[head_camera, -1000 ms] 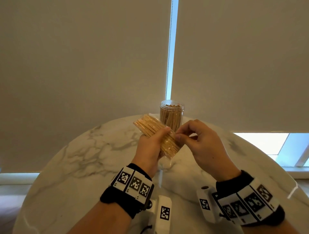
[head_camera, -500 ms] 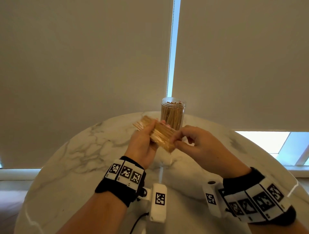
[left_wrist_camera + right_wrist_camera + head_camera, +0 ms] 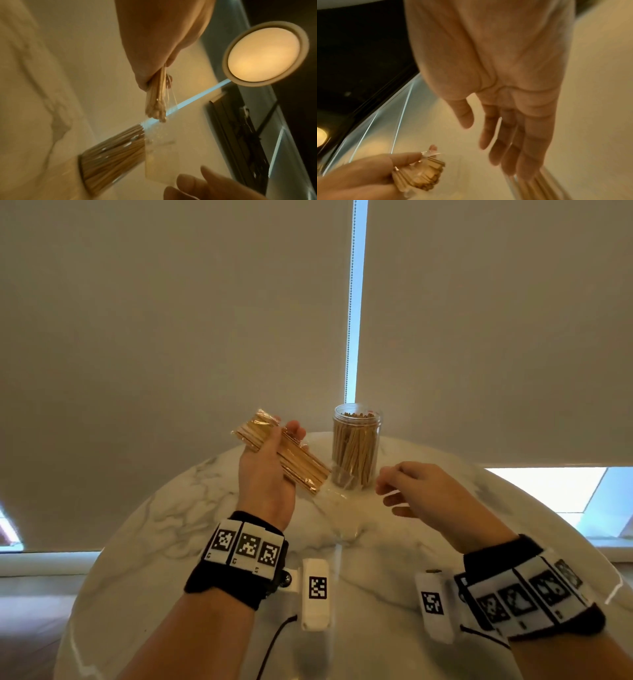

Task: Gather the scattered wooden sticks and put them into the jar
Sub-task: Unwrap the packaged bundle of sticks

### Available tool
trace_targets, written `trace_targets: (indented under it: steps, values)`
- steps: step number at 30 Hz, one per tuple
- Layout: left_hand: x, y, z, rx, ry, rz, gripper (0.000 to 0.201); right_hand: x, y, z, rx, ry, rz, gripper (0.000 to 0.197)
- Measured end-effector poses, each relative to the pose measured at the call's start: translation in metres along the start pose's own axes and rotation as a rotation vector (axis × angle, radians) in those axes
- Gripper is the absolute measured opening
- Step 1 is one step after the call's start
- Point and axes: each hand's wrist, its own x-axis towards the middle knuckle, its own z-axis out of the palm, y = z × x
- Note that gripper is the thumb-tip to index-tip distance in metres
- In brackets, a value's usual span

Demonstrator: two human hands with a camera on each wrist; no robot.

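Sticks [image 3: 284, 455] are clasped as 1 bundle in the left hand [image 3: 267, 474], angled toward the jar [image 3: 356, 446], likely for loading; right hand [image 3: 424, 494] hovers slack, empty.

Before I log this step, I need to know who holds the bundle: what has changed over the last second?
The right hand let go of the stick bundle and drew back to the right, fingers now relaxed and empty. The left hand lifted the bundle up and leftward, away from the jar. The left hand's grip, the jar's place on the table and its sticks stayed the same.
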Motion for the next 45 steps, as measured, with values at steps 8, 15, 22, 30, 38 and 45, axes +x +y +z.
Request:
trace_targets:
  steps: [8,15,22,30,38,45]
  values:
    - [-0.015,-0.012,0.038,0.309,-0.062,0.090,0.017,0.024,0.012,0.042,0.654,-0.295,0.540,0.052]
    - [-0.017,0.001,0.069,0.506,-0.099,0.099,0.016,0.018,0.015,0.056,1.120,-0.340,0.605,0.031]
    - [-0.022,0.024,0.086,0.454,-0.112,0.084,0.020,0.001,0.009,0.061,1.010,-0.502,0.597,0.048]
    - [-0.025,0.038,0.088,0.534,-0.178,-0.121,0.032,-0.005,0.002,0.055,0.818,-0.488,0.500,0.049]
    - [-0.030,0.044,0.085,0.598,-0.278,-0.308,0.053,-0.006,0.001,0.056,0.827,-0.405,0.429,0.051]
    - [-0.028,0.044,0.085,0.622,-0.244,-0.133,0.044,-0.003,0.003,0.056,0.847,-0.372,0.394,0.050]
